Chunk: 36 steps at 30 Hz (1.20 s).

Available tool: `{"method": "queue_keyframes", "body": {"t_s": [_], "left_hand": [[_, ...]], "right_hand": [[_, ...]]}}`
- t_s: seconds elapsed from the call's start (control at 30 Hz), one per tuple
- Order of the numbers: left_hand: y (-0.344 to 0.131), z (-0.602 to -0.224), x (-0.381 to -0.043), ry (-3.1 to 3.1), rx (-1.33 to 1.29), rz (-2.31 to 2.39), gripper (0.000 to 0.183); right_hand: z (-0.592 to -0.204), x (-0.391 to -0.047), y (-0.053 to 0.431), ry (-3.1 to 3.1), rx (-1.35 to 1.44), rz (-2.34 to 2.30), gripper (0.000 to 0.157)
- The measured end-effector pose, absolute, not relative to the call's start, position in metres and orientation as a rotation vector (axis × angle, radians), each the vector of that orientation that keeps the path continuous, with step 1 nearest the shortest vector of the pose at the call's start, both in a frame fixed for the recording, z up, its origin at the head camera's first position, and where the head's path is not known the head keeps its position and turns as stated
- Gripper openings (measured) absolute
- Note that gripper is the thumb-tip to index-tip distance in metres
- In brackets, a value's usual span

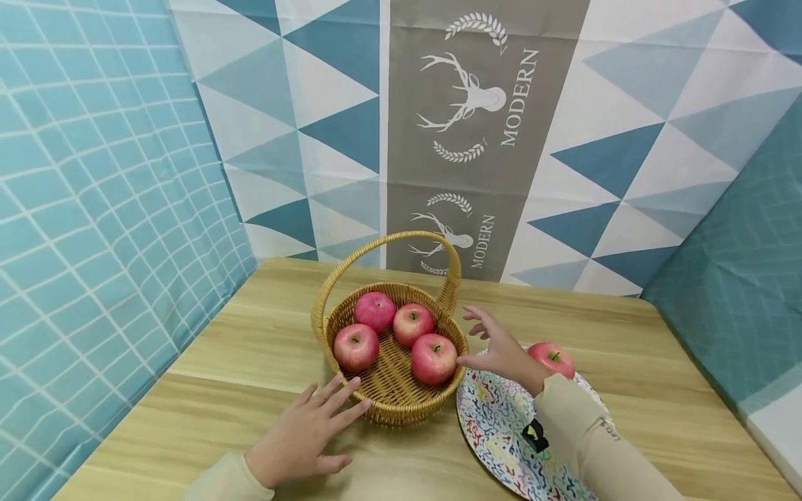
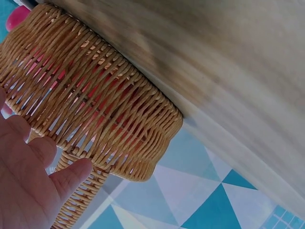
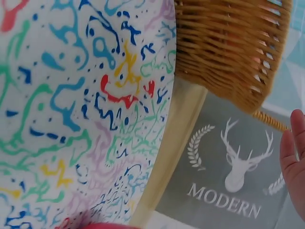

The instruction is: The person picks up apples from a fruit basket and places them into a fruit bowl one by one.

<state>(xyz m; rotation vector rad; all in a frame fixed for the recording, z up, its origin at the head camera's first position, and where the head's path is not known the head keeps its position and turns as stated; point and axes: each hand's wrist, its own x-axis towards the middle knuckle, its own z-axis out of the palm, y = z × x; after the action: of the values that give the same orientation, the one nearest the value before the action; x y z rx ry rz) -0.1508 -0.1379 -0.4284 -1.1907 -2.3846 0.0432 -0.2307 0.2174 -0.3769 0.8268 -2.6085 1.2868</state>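
A wicker basket [image 1: 401,414] with a tall arched handle [image 1: 388,240] stands mid-table, holding several red apples [image 1: 434,358]. My left hand [image 1: 307,431] is at its front left, fingers spread, with the fingertips by the rim; in the left wrist view the hand [image 2: 33,167] is beside the woven side [image 2: 95,95]. My right hand [image 1: 504,351] is at the basket's right side, thumb and fingers apart with nothing between them. Only part of that hand [image 3: 295,162] shows in the right wrist view. Whether either hand touches the basket I cannot tell.
A round, colourfully patterned board [image 1: 495,424] lies at the right, partly under my right forearm. One more apple [image 1: 551,358] is on it, behind the wrist. A patterned cloth backdrop [image 1: 338,139] rises behind the wooden table [image 1: 250,334], with a blue tiled-pattern sheet [image 1: 94,174] at the left.
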Motion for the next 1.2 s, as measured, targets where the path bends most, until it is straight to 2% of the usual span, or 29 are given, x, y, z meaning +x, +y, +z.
{"method": "queue_keyframes", "body": {"t_s": [0.53, 0.93, 1.2], "left_hand": [[-0.142, -0.430, -0.153, -2.354, -1.202, 0.042, 0.072], [-0.141, -0.429, -0.156, -2.352, -1.201, 0.044, 0.073], [-0.140, -0.431, -0.154, -2.380, -1.205, 0.066, 0.070]], "right_hand": [[-0.382, -0.245, 0.176, -2.642, 1.061, 1.256, 0.084], [-0.382, -0.257, 0.172, -2.669, 1.013, 1.361, 0.086], [-0.390, -0.259, 0.171, -2.752, 1.079, 1.090, 0.084]]}}
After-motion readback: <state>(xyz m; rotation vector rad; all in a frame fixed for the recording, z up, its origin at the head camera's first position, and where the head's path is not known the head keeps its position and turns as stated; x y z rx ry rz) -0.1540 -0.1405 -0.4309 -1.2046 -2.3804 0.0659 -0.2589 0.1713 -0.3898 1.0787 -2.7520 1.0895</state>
